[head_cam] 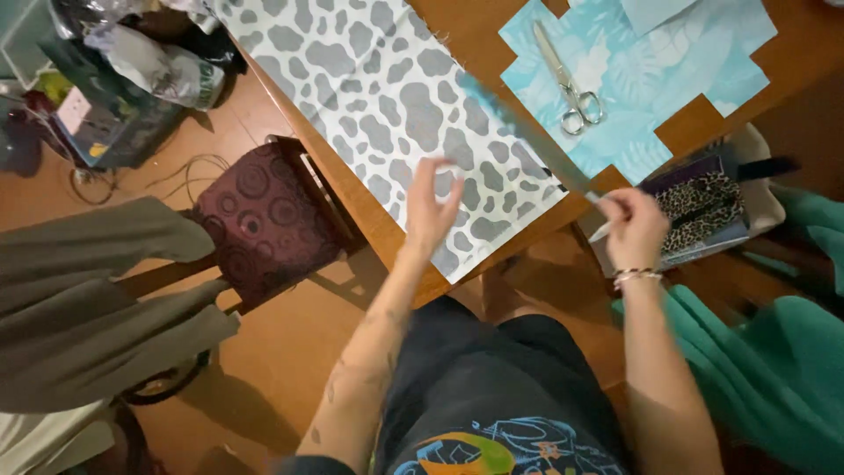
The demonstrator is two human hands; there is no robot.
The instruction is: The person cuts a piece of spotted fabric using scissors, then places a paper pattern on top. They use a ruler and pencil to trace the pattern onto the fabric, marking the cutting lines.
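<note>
ruler: long, thin teal strip [519,132], motion-blurred, slants over the spotted cloth and blue cloth, low end at the table's near edge
right hand: [635,227] fist closed on the ruler's low end, also pinching a white pen [601,231]; beaded bracelet on the wrist
left hand: [431,207] raised over the spotted cloth, fingers loosely spread and curled, blurred; holds nothing I can make out
spotted cloth: [369,79] white with grey cow-like blotches, flat woven rectangle, frayed top corner, near corner reaches the table edge
blue cloth: [642,79] pale blue leaf print, square notches cut out at the corners, lies flat
scissors: [567,79] metal, closed, lying on the blue cloth, handles toward the person
table: [479,35] brown wood, smooth
chair: [264,220] maroon seat with a circle pattern, tucked at the table's left
bin: [703,207] white tub by the right hand, leopard-print fabric inside
floor: [255,114] orange-brown, cables and bags at top left
teal fabric: [774,369] soft, draped at the right
</note>
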